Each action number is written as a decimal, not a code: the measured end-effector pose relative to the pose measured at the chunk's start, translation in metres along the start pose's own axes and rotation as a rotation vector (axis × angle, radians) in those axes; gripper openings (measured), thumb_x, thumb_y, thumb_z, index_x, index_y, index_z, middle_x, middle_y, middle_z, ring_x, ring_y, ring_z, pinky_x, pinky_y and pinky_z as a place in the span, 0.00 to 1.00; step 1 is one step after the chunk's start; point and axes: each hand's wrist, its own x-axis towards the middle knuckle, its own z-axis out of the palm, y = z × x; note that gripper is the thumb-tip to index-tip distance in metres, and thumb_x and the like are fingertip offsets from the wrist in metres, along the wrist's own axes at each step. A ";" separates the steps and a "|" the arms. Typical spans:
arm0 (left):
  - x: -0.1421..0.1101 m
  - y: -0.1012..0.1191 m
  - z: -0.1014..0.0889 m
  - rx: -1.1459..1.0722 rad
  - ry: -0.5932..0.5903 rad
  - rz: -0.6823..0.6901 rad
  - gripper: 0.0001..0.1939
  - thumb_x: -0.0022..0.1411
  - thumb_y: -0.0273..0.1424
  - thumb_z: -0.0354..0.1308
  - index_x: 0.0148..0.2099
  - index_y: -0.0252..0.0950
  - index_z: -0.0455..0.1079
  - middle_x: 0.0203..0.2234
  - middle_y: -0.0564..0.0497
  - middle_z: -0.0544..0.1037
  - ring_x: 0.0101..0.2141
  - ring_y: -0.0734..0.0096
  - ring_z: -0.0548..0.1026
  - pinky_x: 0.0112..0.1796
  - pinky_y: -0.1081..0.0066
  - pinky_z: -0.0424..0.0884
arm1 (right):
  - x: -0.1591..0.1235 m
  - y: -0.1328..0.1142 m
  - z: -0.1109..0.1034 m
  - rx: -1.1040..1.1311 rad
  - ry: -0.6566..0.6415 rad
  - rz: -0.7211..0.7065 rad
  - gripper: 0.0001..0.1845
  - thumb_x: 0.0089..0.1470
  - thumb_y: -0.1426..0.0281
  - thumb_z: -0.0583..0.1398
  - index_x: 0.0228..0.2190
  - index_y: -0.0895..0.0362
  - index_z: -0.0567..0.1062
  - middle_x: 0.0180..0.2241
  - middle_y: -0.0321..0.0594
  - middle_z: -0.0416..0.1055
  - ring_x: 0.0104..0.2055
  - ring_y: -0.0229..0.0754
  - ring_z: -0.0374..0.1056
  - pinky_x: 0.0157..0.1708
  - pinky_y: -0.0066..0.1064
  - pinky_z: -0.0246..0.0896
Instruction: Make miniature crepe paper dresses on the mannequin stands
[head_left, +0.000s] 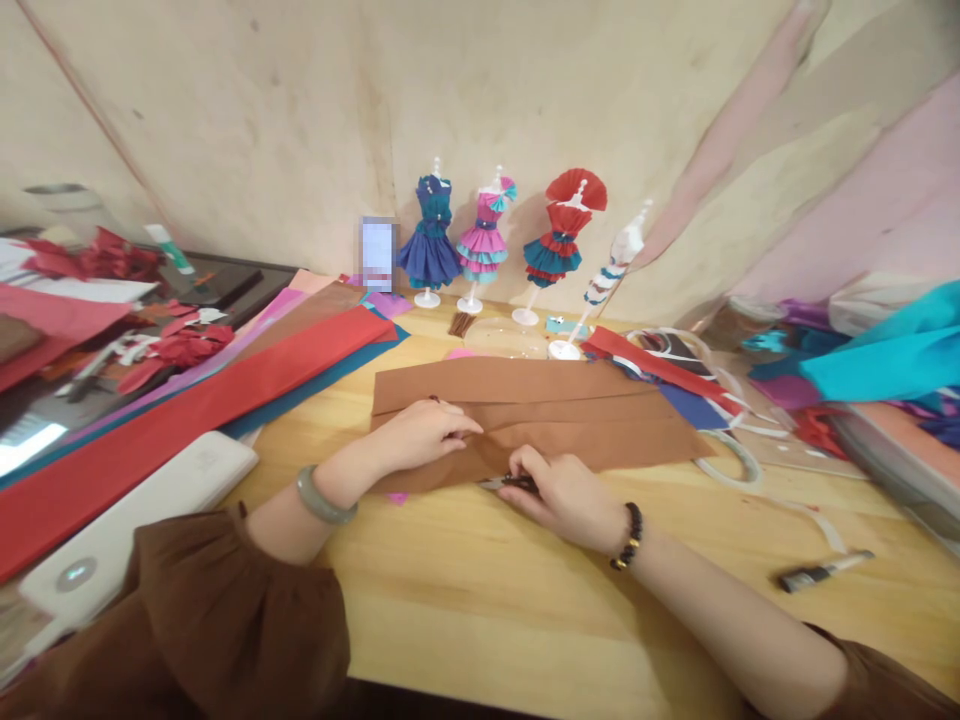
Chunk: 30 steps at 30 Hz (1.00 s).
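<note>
A wide piece of brown crepe paper (pixel 540 385), with fold lines along it, lies on the wooden table in front of me. My left hand (pixel 424 435) rests over its left half, fingers bent together against the paper. At the paper's near edge, my right hand (pixel 559 490) is closed round a small pair of scissors (pixel 491 484). Their metal blades point left, touching or just beside that edge; the dark handles are mostly hidden by my fingers. A pink scrap (pixel 397 497) peeks out under the paper near my left wrist.
Behind the paper stand several small white mannequins, including one in a blue dress (pixel 431 245) and one in a red dress (pixel 562 240). Red paper (pixel 225 385) and a white power bank (pixel 142 520) lie left. A craft knife (pixel 821 572) and white tape roll (pixel 731 460) are right.
</note>
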 end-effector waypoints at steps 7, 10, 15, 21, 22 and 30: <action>0.000 -0.001 0.001 -0.006 0.000 0.009 0.13 0.62 0.26 0.58 0.49 0.40 0.73 0.42 0.51 0.80 0.42 0.68 0.76 0.45 0.69 0.65 | 0.003 -0.005 0.001 -0.012 -0.022 -0.006 0.07 0.58 0.64 0.57 0.34 0.53 0.64 0.26 0.33 0.73 0.24 0.38 0.69 0.25 0.27 0.50; 0.000 -0.002 0.002 -0.013 0.006 0.014 0.13 0.62 0.26 0.57 0.49 0.40 0.73 0.42 0.51 0.80 0.42 0.68 0.76 0.44 0.69 0.65 | 0.003 -0.004 0.003 -0.024 -0.009 -0.015 0.07 0.59 0.63 0.56 0.34 0.53 0.64 0.24 0.33 0.72 0.23 0.38 0.68 0.25 0.28 0.50; 0.000 -0.001 0.002 -0.015 -0.002 0.004 0.13 0.62 0.26 0.58 0.49 0.40 0.73 0.43 0.51 0.80 0.42 0.68 0.76 0.45 0.69 0.65 | 0.003 -0.004 0.003 -0.024 -0.007 -0.018 0.07 0.59 0.63 0.55 0.34 0.54 0.64 0.25 0.33 0.72 0.23 0.38 0.68 0.25 0.28 0.50; 0.000 0.000 0.001 -0.015 0.007 -0.006 0.13 0.61 0.26 0.59 0.49 0.40 0.73 0.42 0.51 0.80 0.42 0.68 0.76 0.45 0.69 0.66 | 0.006 -0.009 0.002 -0.007 -0.032 -0.018 0.07 0.58 0.64 0.56 0.35 0.54 0.64 0.26 0.34 0.74 0.26 0.40 0.70 0.26 0.28 0.51; 0.000 0.000 0.002 -0.013 0.009 -0.008 0.13 0.61 0.26 0.58 0.49 0.40 0.73 0.41 0.51 0.80 0.42 0.69 0.76 0.45 0.69 0.66 | 0.007 -0.010 0.002 -0.008 -0.035 -0.021 0.07 0.58 0.64 0.56 0.35 0.54 0.64 0.26 0.34 0.73 0.26 0.40 0.70 0.26 0.28 0.51; 0.000 -0.001 0.003 -0.028 -0.003 -0.017 0.13 0.61 0.26 0.58 0.49 0.40 0.74 0.43 0.51 0.80 0.42 0.67 0.76 0.46 0.68 0.65 | 0.007 -0.008 0.006 -0.013 -0.010 -0.066 0.06 0.59 0.64 0.56 0.34 0.53 0.64 0.24 0.33 0.72 0.24 0.39 0.69 0.25 0.28 0.49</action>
